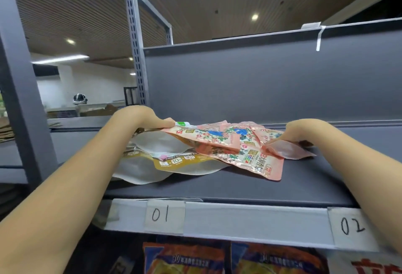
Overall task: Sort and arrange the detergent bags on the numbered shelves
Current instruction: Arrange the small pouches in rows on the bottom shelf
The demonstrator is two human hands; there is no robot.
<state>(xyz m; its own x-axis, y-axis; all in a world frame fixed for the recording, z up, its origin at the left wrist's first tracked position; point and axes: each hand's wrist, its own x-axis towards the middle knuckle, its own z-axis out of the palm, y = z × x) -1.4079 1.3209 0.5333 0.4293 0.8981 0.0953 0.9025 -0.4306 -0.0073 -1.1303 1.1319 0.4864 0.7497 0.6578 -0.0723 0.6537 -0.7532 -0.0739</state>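
Labels marked 01 and 02 are fixed to the front lip of the shelf, with orange packets seen on the level below. Above the 01 label, nearest the edge, a white and gold bag lies flat. The pink floral bags are heaped partly on top of it and run left to right between the two hands. The heap's left end is pinched by the left hand, thumb on top, the fingers hidden. Its right end, toward the 02 side, is held by the right hand, fingers curled on a pale pink bag. Each hand is judged equally near to its own end, so the heap would probably be shifted sideways along that axis.
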